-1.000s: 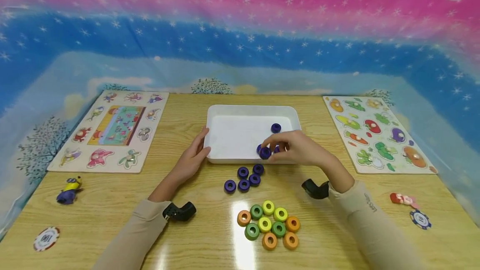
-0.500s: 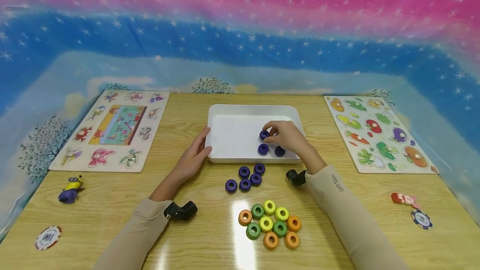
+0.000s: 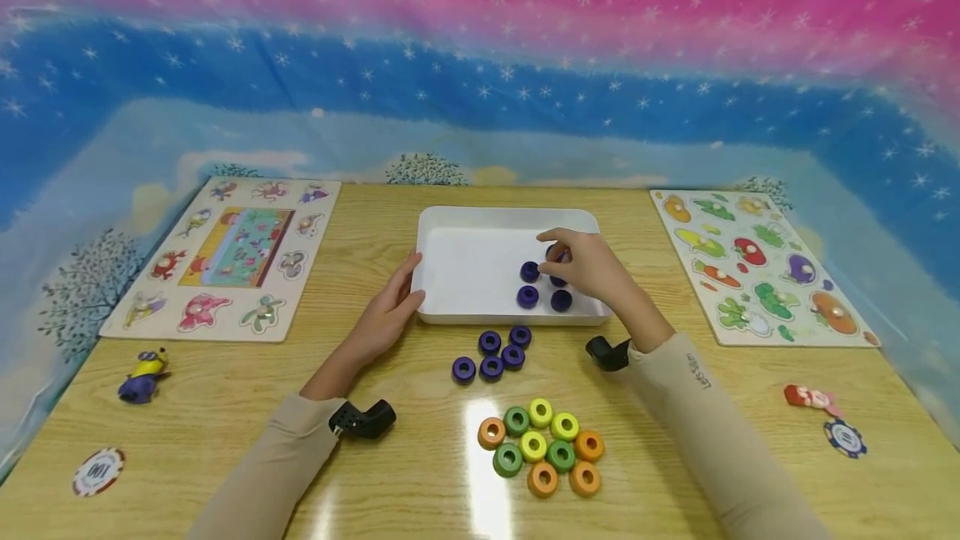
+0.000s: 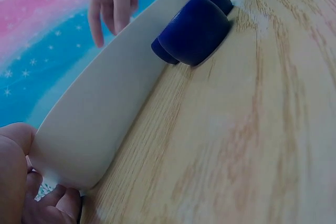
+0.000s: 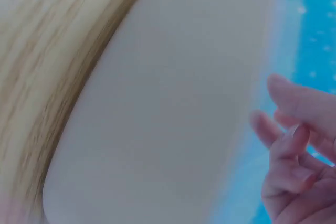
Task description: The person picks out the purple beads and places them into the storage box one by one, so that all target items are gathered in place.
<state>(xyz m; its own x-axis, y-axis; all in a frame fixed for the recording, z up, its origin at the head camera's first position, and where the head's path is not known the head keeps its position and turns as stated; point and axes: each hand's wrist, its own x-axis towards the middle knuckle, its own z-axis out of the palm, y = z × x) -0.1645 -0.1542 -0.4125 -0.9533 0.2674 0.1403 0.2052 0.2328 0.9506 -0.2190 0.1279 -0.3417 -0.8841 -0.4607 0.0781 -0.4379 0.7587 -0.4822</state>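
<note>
Right hand (image 3: 588,263) has let go of a purple ring (image 3: 529,272) and moved slightly right; ring now lies in the white tray (image 3: 465,269), right half. Rest, big to small:

Backdrop cloth (image 3: 480,65), pink/blue with snowflakes, behind wood-grain table (image 3: 360,215). Sea-animal puzzle board (image 3: 236,294) far left, vegetable puzzle board (image 3: 742,286) far right, tray between them. Left hand (image 3: 386,315) still touching outside of tray's left end, thumb and fingers parted. Right hand over tray, thumb and index spread apart, grip released.

Minion figure (image 3: 142,377) below left board, "100" poker chip (image 3: 98,472) nearer the person. Red-and-pink figurine (image 3: 812,398) below right board, "10" poker chip (image 3: 845,438) just beside it.

Five purple rings visible in tray, two partly behind right hand. Five table-side purple rings (image 3: 491,368) just in front of tray. Nearer the person, clustered: four orange rings (image 3: 543,490), three green rings (image 3: 507,472), three yellow rings (image 3: 533,457).
</note>
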